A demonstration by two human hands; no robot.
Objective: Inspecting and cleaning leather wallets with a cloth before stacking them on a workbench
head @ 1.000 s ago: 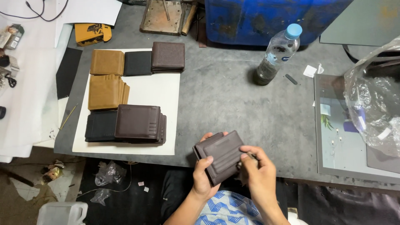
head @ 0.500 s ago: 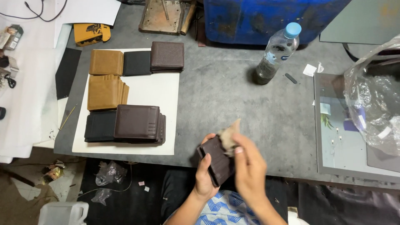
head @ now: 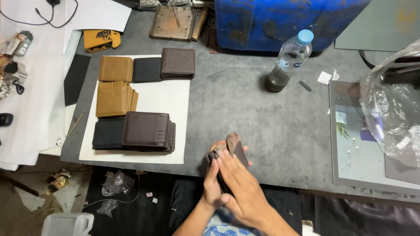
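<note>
Both hands, the left hand (head: 213, 185) beneath and the right hand (head: 238, 185) on top, have their fingers closed on a dark brown wallet (head: 234, 148) held on edge just over the worktop's (head: 245, 109) near edge, where a loose grip could drop it off.

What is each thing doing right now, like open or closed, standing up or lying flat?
Dark brown wallet: closed, held on edge between both hands.
Left hand: gripping the wallet.
Right hand: pressed flat over it.
Water bottle: upright, capped, nearly empty.
Brown wallet stack: closed, lying flat.
Tan wallets: closed, flat.
Plastic bag: crumpled.
</note>
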